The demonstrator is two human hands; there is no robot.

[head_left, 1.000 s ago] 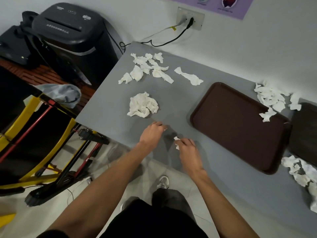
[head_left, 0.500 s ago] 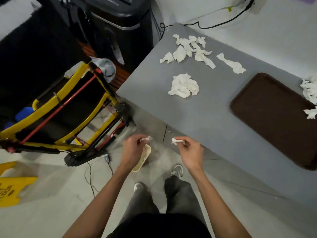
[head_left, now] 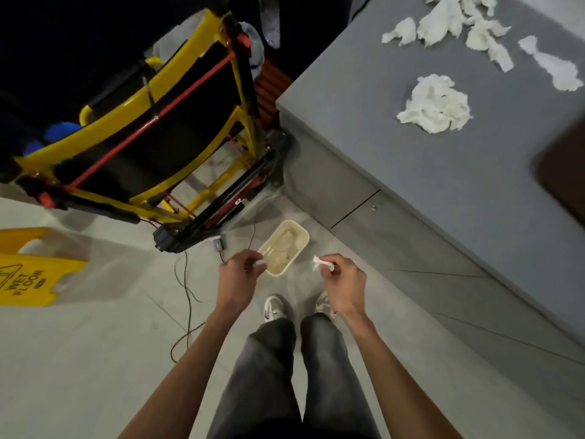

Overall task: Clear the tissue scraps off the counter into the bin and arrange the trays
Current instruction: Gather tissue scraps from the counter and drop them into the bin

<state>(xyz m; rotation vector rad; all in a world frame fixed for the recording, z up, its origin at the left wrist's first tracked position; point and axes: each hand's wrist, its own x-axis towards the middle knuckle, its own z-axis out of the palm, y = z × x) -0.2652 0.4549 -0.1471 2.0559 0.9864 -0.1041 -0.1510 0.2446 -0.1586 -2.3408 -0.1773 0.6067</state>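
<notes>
Floor (head_left: 95, 359): scraps (head_left: 317, 263) between fingers (head_left: 330, 260) (near bin (head_left: 304, 239))

Both bare forearms reach forward and down from the bottom of the view, the wrists closer together than the elbows, so the two hands sit near each other but apart. The left hand (head_left: 240, 275) shows its back, fingers curled, pinching a small tissue scrap (head_left: 261, 263) at its fingertips (only a sliver of white shows). The right hand (head_left: 344, 280) is likewise curled, thumb and forefinger nipping a second tissue scrap (head_left: 319, 263) that sticks out toward the left hand.
</notes>
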